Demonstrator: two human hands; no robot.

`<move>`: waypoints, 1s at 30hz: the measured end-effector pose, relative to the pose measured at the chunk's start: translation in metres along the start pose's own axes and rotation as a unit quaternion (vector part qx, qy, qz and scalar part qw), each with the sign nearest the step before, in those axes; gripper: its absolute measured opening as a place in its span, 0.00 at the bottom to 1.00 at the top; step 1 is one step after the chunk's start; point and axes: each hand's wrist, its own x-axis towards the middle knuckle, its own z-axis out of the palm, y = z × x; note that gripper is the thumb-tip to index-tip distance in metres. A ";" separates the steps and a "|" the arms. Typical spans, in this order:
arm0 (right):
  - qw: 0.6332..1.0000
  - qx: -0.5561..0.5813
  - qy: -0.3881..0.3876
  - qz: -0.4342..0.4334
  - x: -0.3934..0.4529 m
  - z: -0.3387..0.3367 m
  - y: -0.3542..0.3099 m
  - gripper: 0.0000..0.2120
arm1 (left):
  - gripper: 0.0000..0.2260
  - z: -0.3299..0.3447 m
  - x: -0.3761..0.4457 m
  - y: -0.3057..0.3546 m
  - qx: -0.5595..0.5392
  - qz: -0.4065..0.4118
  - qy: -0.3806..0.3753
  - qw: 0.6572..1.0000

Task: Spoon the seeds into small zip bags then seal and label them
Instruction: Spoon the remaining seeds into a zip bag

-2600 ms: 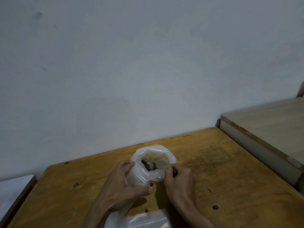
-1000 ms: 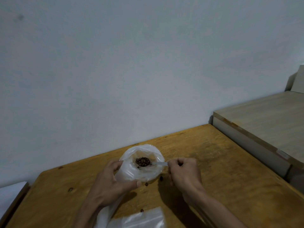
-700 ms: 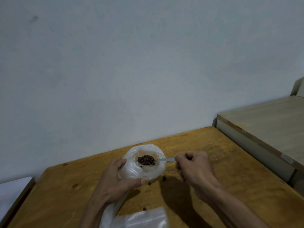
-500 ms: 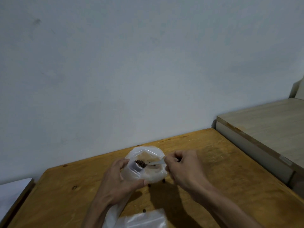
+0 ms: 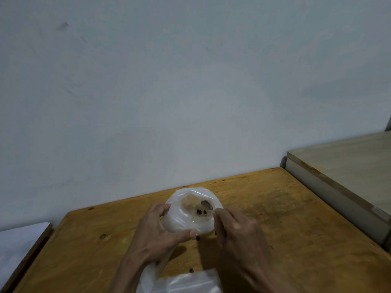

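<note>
A clear plastic bag (image 5: 186, 220) stands with its mouth open on the wooden table (image 5: 296, 240). My left hand (image 5: 157, 235) grips the bag's left side, thumb under its front. My right hand (image 5: 237, 229) pinches the handle of a small spoon (image 5: 207, 205) whose bowl is tipped inside the bag's mouth. A couple of dark seeds (image 5: 201, 212) show inside the bag just below the spoon. Loose seeds (image 5: 198, 238) lie on the table in front of the bag.
More clear plastic (image 5: 190, 283) lies at the table's near edge. A pale wooden surface (image 5: 349, 176) adjoins the table on the right and a white surface (image 5: 19, 244) on the left. A bare wall stands right behind the table.
The spoon, heaped with seeds one second ago, has tipped inside the bag and looks nearly empty. My right hand moved closer to the bag's rim. My left hand kept its grip.
</note>
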 end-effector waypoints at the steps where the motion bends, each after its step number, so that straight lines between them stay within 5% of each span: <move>1: 1.000 -0.010 -0.014 0.007 -0.003 0.009 0.001 0.10 | 0.39 0.000 -0.001 0.001 0.007 -0.001 -0.011 1.000; 8: 0.989 0.057 -0.026 0.131 -0.014 0.035 0.000 0.07 | 0.48 0.000 0.001 -0.004 0.037 0.007 -0.039 0.999; 15: 0.874 0.206 -0.014 0.440 -0.002 0.027 0.000 0.14 | 0.51 0.001 0.001 -0.002 0.047 0.001 -0.046 0.998; 25: 0.818 0.255 -0.030 0.514 -0.002 0.027 0.004 0.14 | 0.56 0.001 0.003 -0.001 0.042 -0.008 -0.048 0.998; 30: 0.719 0.355 -0.015 0.597 0.002 0.028 0.001 0.10 | 0.60 -0.005 0.004 0.001 0.051 -0.006 -0.064 0.997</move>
